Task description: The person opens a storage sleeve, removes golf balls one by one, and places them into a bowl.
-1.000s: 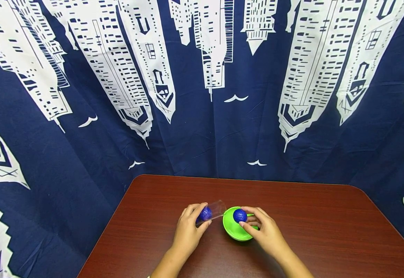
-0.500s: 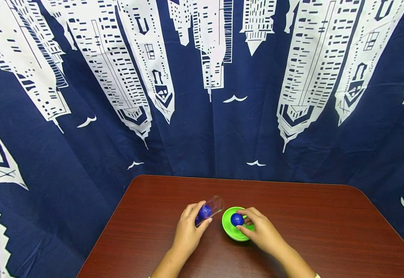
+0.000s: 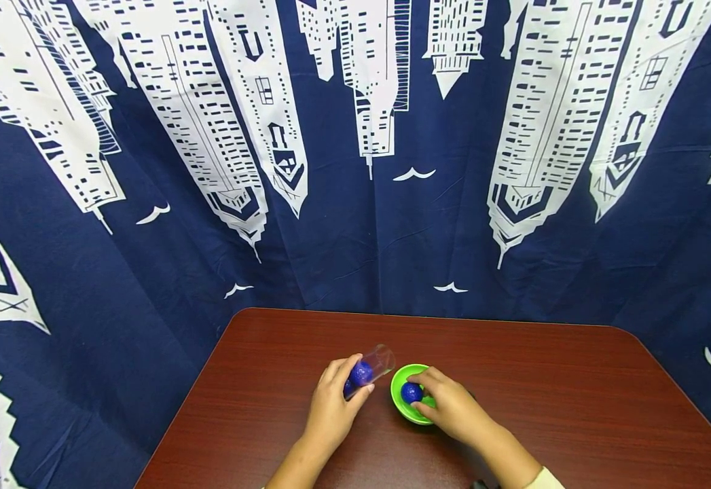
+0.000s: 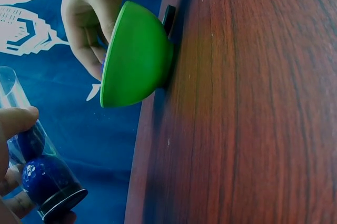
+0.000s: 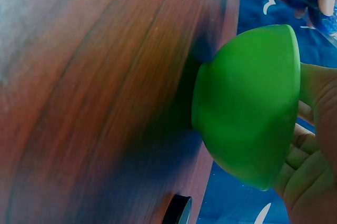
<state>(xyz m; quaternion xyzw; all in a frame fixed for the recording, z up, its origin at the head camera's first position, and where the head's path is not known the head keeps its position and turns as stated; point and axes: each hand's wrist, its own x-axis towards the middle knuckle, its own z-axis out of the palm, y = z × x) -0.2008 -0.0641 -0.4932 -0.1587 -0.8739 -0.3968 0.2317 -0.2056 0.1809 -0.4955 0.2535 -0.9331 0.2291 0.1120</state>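
My left hand (image 3: 333,404) grips a clear plastic tube (image 3: 381,360), tilted with its mouth up and toward the right. Inside the tube sit two dimpled blue golf balls (image 4: 46,177), above a black end cap (image 4: 64,203). My right hand (image 3: 453,407) reaches over the rim of a green bowl (image 3: 398,407), thumb and fingers around another blue golf ball (image 3: 412,392) inside it. In both wrist views the bowl's wall hides that ball almost wholly. The bowl stands upright on the table, just right of the tube's mouth.
A small black round cap (image 5: 178,211) lies on the brown wooden table (image 3: 551,380) beside the bowl, mostly behind my right hand in the head view. Behind the table hangs a dark blue cloth (image 3: 343,251) with white buildings.
My right hand has lowered the golf ball from over the bowl's rim down into it, moving slightly left. The tube tilted up more in my left hand early on, then stayed still.
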